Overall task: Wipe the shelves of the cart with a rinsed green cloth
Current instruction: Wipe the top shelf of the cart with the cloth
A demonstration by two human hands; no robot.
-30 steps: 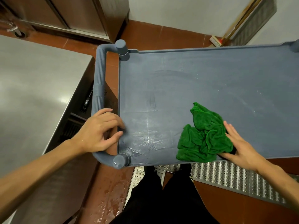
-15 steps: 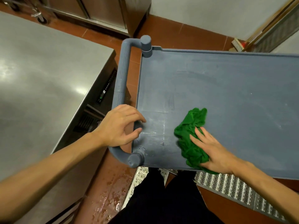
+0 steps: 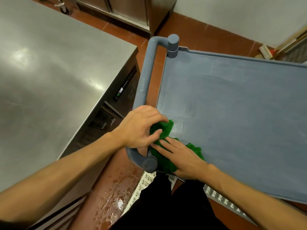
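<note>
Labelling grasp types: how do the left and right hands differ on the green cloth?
The left hand curls its fingers and pinches the green cloth; the right hand lies flat on it with straight fingers. The left hand reaches over the cart handle; the right hand comes over the near edge of the shelf. Both touch the cloth at the shelf's corner.

Your cart shelf (image 3: 240, 105) is matt grey-blue plastic, scuffed and streaked; its handle (image 3: 147, 77) is the same plastic, ribbed. The green cloth (image 3: 163, 128) is plush, fuzzy fabric. The counter (image 3: 49, 72) beside you: brushed steel, soft glare. The floor tiles (image 3: 116, 188) look glossy and wet; the grate (image 3: 221, 198) is studded bare metal.
</note>
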